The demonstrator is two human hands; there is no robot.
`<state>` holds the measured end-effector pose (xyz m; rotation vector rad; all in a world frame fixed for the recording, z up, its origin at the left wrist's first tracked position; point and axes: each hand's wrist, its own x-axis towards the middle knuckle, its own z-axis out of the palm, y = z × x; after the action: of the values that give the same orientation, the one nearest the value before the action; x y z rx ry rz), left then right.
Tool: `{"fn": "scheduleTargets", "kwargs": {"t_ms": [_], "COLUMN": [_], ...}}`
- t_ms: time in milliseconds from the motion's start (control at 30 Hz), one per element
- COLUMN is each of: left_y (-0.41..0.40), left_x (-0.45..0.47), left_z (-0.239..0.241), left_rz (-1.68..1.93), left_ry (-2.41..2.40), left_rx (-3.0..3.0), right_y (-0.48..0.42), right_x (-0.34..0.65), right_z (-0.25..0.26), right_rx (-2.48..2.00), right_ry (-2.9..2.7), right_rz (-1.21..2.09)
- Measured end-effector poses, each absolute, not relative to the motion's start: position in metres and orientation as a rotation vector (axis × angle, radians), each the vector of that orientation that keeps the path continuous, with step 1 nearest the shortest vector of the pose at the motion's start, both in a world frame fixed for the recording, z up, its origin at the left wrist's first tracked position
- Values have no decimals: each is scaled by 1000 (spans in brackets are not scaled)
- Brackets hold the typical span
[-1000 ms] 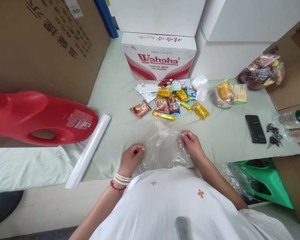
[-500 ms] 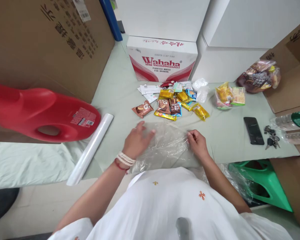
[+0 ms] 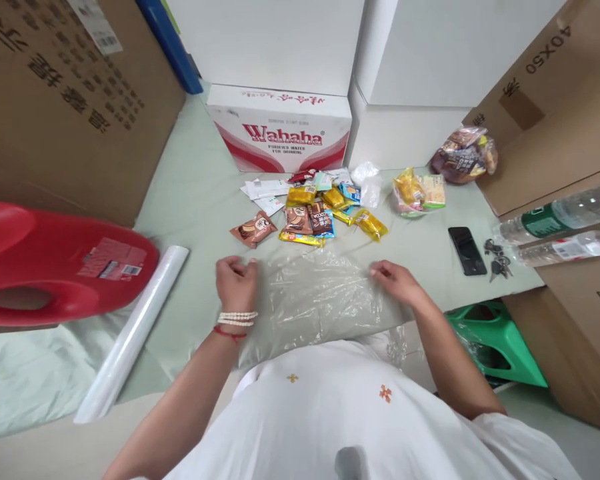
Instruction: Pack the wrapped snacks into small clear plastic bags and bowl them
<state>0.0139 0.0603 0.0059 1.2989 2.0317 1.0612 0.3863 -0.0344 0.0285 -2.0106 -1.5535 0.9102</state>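
A clear, crinkled plastic bag [image 3: 320, 300] lies stretched flat on the table in front of my body. At its left edge is my left hand [image 3: 236, 283], fingers curled and thumb close to the index finger, pinching the plastic. My right hand [image 3: 395, 280] is closed at the opposite edge, its thumb and fingertips together on the film. Just beyond the bag sits a pile of small wrapped snacks: a brown biscuit packet [image 3: 253, 229], a cocoa packet [image 3: 323, 220], a yellow packet [image 3: 371, 225] and white sachets [image 3: 267, 189].
Behind the snacks stands a Wahaha water carton [image 3: 283, 140]. On the left are a red jug [image 3: 65, 267] and a white plastic roll [image 3: 133, 333]. To the right are bagged snacks [image 3: 415, 193], a phone [image 3: 467, 251], keys [image 3: 500, 263], bottles [image 3: 565, 210] and a green stool [image 3: 500, 347].
My left hand has moved outward to the left edge of the plastic, its spread fingers now curled. The bag is flatter and wider. The camera view has shifted to the right.
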Motion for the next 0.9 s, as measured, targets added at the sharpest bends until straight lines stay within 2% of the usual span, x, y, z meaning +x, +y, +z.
{"fn": "scheduleTargets", "kwargs": {"t_ms": [100, 167, 233, 367, 533, 667, 800, 900], "left_y": [39, 21, 6, -6, -7, -5, -5, -15], "left_x": [22, 34, 44, 45, 35, 37, 31, 9], "left_z": [21, 25, 22, 0, -13, -10, -5, -1], "left_rz": [1234, 997, 670, 229, 107, 92, 177, 381], "left_ry": [1978, 1661, 1417, 1420, 1470, 1445, 1486, 1450], "left_rx": [1839, 2246, 2473, 2548, 2537, 2520, 2465, 2485], "right_y": [1, 30, 53, 67, 35, 5, -9, -22], "right_x": [406, 408, 403, 398, 394, 341, 292, 297], "right_z": [45, 45, 36, 19, 42, 50, 29, 25], "right_rx": [-2107, -2212, -2309, -2354, -1986, -1481, -1470, -1386], "right_ry": [-1610, -1608, -1630, -1650, -1610, -2030, -2428, -2518], "right_rz": [573, 378, 354, 319, 78, 236, 477, 598]}}
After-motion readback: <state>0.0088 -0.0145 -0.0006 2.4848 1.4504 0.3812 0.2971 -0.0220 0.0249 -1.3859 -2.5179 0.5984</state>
